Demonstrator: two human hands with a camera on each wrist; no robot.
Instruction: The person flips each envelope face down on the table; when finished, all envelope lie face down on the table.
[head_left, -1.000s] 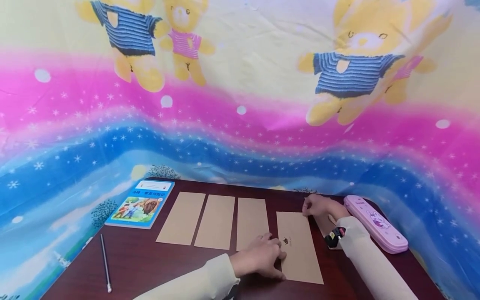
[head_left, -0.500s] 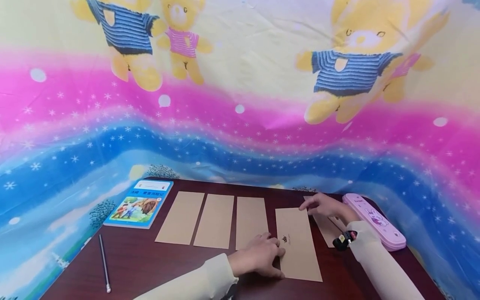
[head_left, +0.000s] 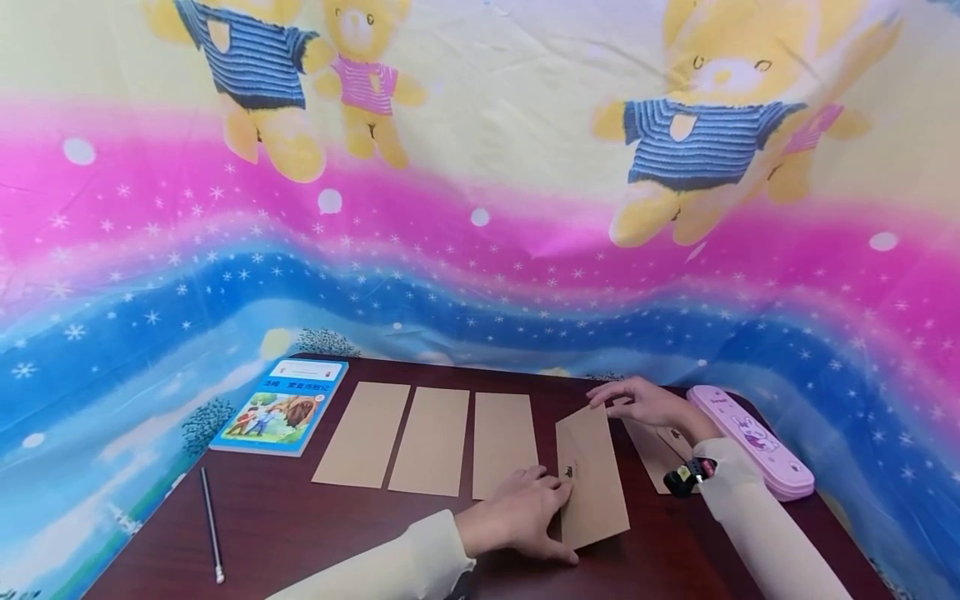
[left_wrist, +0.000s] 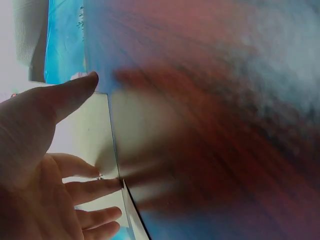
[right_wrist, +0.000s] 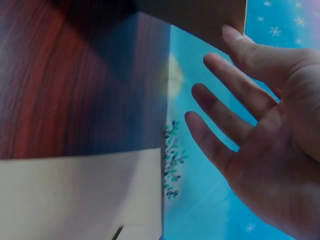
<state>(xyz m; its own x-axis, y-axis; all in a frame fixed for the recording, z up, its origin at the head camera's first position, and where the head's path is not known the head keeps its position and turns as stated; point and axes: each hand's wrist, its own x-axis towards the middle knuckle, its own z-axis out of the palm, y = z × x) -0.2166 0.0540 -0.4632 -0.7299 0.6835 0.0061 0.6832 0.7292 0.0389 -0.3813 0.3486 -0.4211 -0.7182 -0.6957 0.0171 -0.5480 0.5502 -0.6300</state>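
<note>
A brown paper card with a small dark crown print (head_left: 596, 475) stands tilted on the dark wooden table, its right side raised and its left edge low. My right hand (head_left: 652, 407) pinches the card's far right corner; in the right wrist view, the thumb lies at that corner and the other visible fingers are spread. My left hand (head_left: 517, 512) rests beside the card's left edge, fingers relaxed, a fingertip touching the edge in the left wrist view. Another brown card (head_left: 651, 450) lies flat under my right wrist, partly hidden.
Three plain brown cards lie in a row: left (head_left: 363, 433), middle (head_left: 430, 442) and right (head_left: 504, 433), the last partly behind my left hand. A blue book (head_left: 281, 408) and dark pencil (head_left: 211, 525) lie left. A pink pencil case (head_left: 750, 442) is right.
The crown-printed card lay flat; its right side has now been lifted and turned leftward by my right hand, which moved slightly left. My left hand stays nearly still.
</note>
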